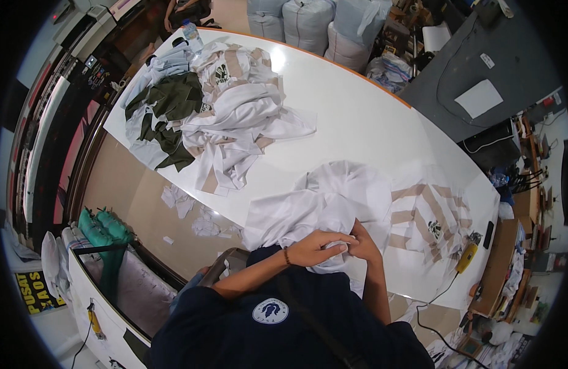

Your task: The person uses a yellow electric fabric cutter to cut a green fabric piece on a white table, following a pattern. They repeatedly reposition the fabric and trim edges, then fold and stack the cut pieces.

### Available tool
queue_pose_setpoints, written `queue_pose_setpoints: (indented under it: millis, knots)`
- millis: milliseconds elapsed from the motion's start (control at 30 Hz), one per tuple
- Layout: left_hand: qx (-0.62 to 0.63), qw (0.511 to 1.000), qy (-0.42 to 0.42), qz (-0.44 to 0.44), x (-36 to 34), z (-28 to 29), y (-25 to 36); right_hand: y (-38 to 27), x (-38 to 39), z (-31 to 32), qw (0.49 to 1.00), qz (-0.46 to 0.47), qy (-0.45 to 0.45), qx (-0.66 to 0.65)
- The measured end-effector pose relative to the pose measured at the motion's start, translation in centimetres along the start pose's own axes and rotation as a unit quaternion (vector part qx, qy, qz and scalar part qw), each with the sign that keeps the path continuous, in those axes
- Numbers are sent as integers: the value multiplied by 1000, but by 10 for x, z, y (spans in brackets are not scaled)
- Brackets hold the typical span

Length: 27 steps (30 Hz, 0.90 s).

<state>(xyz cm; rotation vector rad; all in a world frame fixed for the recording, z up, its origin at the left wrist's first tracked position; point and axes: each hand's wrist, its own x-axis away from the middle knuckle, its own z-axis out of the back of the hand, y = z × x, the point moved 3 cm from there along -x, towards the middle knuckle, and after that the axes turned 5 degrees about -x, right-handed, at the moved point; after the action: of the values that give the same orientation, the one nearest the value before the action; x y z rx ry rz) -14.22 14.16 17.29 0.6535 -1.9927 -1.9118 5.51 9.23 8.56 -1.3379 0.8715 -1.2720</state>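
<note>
A bunched white cloth garment lies in front of me at the near edge of the table, its folds spreading left and up. My left hand reaches in over its near end, fingers closed and pointing right. Touching it, my right hand has its fingers curled in, pinching at the same cloth. The exact spot they grip is partly hidden by the fingers. To the right of my hands lies a white and beige striped shirt with a dark print. A yellow corded hand tool rests by the table's right end.
On the far left of the white table is a heap of white and beige garments with dark green cloth. A water bottle stands behind it. Large stuffed sacks line the far side. Cloth scraps litter the floor.
</note>
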Motion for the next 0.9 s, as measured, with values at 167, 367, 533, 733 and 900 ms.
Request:
queue_pose_setpoints:
  millis: [167, 367, 533, 733, 900]
  knots:
    - [28, 995, -76, -49, -2, 20, 72, -27, -11, -26, 996, 47, 41, -69]
    - [64, 971, -45, -226, -14, 61, 153, -38, -63, -44, 967, 175, 184, 28]
    - [68, 859, 371, -345, -5, 127, 229, -77, -82, 0, 984, 102, 129, -71]
    - [-12, 868, 438, -231, 8, 207, 277, -181, -41, 99, 924, 126, 360, -1]
    - [-159, 892, 404, -127, 1, 260, 255, -257, -10, 157, 891, 261, 369, 32]
